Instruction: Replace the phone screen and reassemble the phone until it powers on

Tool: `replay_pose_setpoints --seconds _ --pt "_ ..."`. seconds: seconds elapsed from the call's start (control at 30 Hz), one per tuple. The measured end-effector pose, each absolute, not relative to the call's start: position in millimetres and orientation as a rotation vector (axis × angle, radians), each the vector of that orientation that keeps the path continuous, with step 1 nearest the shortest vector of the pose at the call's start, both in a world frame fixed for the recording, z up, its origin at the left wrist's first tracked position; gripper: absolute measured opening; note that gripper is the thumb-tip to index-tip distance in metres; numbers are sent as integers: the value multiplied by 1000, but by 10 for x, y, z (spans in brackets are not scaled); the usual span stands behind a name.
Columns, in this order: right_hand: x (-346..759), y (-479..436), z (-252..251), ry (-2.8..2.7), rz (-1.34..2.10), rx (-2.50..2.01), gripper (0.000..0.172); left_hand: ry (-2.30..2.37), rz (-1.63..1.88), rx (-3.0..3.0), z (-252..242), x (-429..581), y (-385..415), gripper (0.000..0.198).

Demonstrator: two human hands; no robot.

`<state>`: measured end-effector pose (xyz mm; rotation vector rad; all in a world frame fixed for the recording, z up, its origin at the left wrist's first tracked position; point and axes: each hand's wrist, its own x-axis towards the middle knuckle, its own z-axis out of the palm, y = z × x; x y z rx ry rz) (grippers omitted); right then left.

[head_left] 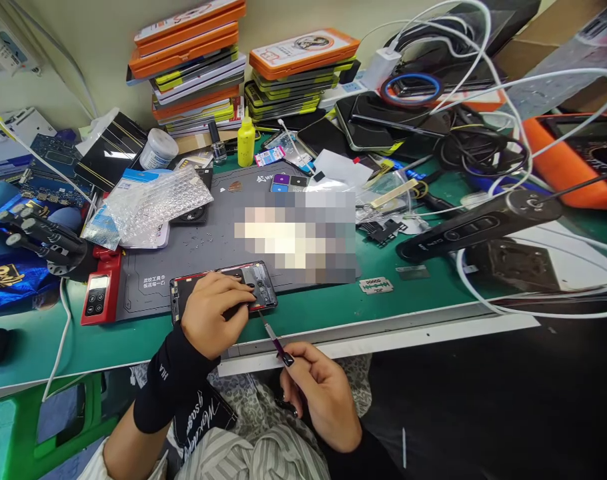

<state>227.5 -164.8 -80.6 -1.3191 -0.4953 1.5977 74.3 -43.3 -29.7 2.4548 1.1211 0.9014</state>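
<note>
An opened phone (187, 293) lies at the front edge of the grey work mat, its frame and inner parts showing with red edging. My left hand (217, 303) lies across it, fingers curled together over its middle and holding it down. In my right hand (318, 390), below the table edge line, a slim tool (275, 340) with a dark purple handle and thin metal shaft is pinched between thumb and fingers. Its tip meets or nearly meets the phone's near edge. The exact kind of tip is too small to tell.
The grey work mat (143, 280) has a red control unit (99, 297) at its left. A razor blade (376, 285) lies to the right, near a black cylindrical device (478, 227). Bubble wrap (158, 207) and a yellow bottle (246, 142) stand behind. A blurred patch hides the mat's middle.
</note>
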Motion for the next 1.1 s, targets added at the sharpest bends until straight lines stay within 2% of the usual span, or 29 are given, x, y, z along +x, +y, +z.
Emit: replay_pose_setpoints --seconds 0.63,0.83,1.1 --pt "2233 -1658 -784 -509 1539 -1325 38 1102 870 2466 -332 721 -443 7" --pt "2272 -1628 -865 -546 1665 -1247 45 1114 857 2464 -334 728 -447 8" --pt "2287 -1695 -890 -547 1630 -1271 39 1099 845 2472 -324 733 -442 8"
